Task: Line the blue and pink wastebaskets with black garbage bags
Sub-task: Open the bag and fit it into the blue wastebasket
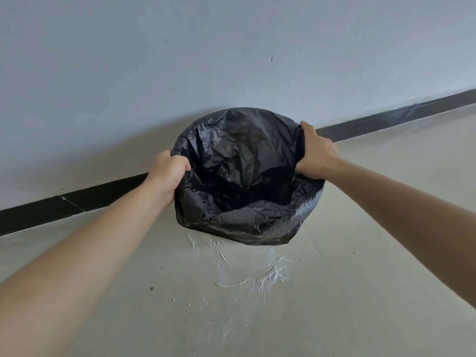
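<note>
A black garbage bag stands open in the middle of the view, its mouth spread wide and folded down over a round form beneath it. The wastebasket under it is fully covered, so its colour cannot be told. My left hand grips the bag's left edge with closed fingers. My right hand clasps the bag's right edge, thumb inside the mouth. Both arms reach in from the bottom corners.
The bag stands on a pale floor close to a grey-white wall with a black baseboard. A white plaster smear marks the floor just in front of the bag.
</note>
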A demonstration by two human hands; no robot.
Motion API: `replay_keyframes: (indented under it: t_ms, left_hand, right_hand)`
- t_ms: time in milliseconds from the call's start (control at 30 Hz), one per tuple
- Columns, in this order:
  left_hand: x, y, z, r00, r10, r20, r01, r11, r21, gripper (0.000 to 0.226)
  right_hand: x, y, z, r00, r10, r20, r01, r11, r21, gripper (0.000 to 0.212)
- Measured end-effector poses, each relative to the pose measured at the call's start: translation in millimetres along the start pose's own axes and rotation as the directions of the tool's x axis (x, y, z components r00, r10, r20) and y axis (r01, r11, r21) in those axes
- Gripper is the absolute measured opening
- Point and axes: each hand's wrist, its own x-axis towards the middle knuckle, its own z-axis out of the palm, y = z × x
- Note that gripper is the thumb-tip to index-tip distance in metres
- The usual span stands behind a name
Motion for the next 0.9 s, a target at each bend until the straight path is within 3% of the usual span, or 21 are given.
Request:
replay_keyframes:
  t_ms: [100, 233, 333, 400, 533, 667, 800, 900]
  left_hand:
    - [-1.6, -0.3, -7.4, 0.999, 0.014, -0.036, -0.012, 0.997, 0.077, 0.027]
    - [-8.1, -6.3, -9.1, 0.978, 0.167, -0.124, -0.143, 0.973, 0.180, 0.021]
    - [-6.9, -8.9, -9.3, 0.881, 0.464, -0.093, -0.362, 0.787, 0.499, 0.058]
    - [-5.8, -10.0, -9.1, 0.813, 0.582, 0.023, -0.477, 0.642, 0.600, 0.067]
    - [-7.9, -5.7, -11.1, 0.803, 0.587, 0.105, -0.471, 0.515, 0.716, 0.061]
    - [-26.7, 26.7, -24.2, 0.788, 0.591, 0.176, -0.411, 0.291, 0.864, 0.062]
    - [-61.8, 95.9, -54.0, 0.740, 0.625, 0.250, -0.425, 0.147, 0.893, 0.066]
    - [-98.1, 181.5, -82.0, 0.708, 0.658, 0.255, -0.444, 0.135, 0.886, 0.066]
  right_hand:
    - [6.8, -12.5, 8.2, 0.997, -0.045, -0.069, 0.040, 0.997, -0.064, 0.102]
    - [18.7, -15.4, 9.2, 0.993, -0.097, -0.062, 0.097, 0.995, 0.002, 0.098]
    - [21.5, -11.0, 12.4, 0.983, -0.147, -0.106, 0.156, 0.984, 0.083, 0.092]
    - [22.5, -10.8, 18.3, 0.964, -0.182, -0.193, 0.205, 0.973, 0.103, 0.083]
    - [16.2, -18.8, 16.9, 0.885, -0.307, -0.351, 0.286, 0.952, -0.110, 0.063]
    - [-0.8, -37.4, -10.1, 0.868, -0.417, -0.270, 0.311, 0.880, -0.360, 0.064]
    - [-23.9, -74.5, -74.6, 0.842, -0.499, -0.206, 0.376, 0.816, -0.438, 0.069]
    - [-44.2, -114.6, -154.9, 0.810, -0.534, -0.244, 0.411, 0.812, -0.413, 0.071]
